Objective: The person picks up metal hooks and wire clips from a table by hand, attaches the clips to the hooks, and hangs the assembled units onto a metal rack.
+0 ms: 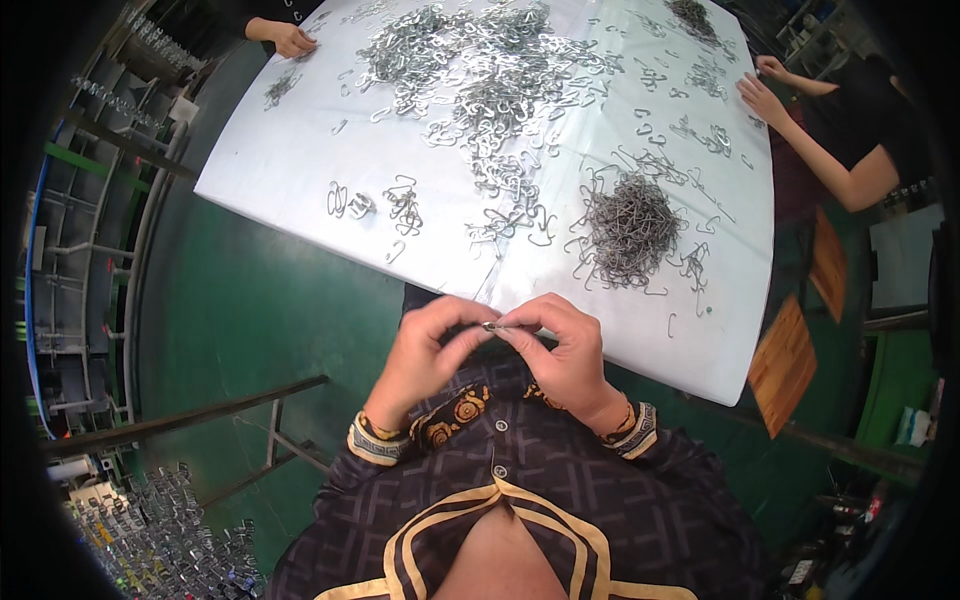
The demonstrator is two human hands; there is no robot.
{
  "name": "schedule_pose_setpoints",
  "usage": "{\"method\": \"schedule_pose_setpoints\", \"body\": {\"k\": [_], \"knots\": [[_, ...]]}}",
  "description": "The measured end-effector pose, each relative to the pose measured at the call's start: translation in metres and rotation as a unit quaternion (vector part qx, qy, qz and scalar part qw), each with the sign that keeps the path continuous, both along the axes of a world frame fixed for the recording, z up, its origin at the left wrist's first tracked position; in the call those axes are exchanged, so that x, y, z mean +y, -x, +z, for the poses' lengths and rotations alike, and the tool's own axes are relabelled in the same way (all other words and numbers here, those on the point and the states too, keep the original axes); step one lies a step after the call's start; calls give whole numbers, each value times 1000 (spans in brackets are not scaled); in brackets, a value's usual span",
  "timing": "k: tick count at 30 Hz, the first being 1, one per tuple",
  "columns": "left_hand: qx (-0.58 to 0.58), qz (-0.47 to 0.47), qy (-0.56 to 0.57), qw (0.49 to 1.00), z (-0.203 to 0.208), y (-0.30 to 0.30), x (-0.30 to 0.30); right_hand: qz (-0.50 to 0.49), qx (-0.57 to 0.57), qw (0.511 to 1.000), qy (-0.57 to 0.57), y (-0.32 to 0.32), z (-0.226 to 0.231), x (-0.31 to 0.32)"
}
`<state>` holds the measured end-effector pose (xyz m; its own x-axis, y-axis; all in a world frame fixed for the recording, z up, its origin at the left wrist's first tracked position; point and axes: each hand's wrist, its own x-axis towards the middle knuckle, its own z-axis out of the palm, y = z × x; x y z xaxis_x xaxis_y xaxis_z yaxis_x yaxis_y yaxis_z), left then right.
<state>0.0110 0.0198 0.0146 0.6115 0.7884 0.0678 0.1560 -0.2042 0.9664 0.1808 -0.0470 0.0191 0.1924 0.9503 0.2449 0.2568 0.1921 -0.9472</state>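
Beside the white table (270,150) — left hand (418,350) and right hand (566,352), both pinched on a small metal piece (491,326).

A green floor (235,310) is spreading around a white surface (270,165); metal racks (88,248) are lining the left, wooden boards (785,360) are standing right, and a bar (220,404) is crossing lower left.

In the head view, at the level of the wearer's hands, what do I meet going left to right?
Grey metal rack, green floor, left hand, small metal piece pinched between the hands, right hand, white table, wooden board.
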Motion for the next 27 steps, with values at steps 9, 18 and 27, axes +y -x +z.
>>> {"method": "schedule_pose_setpoints", "body": {"k": [9, 18, 27], "knots": [[124, -3, -291, 949, -60, -97, 60, 9, -21, 999, -41, -2, 0, -11], [278, -36, -422, 862, -74, -160, 79, 3, -16, 998, -58, -4, 4, -16], [244, 10, -247, 938, -59, -155, 92, -6, -25, 998, -59, -2, 1, -15]]}}
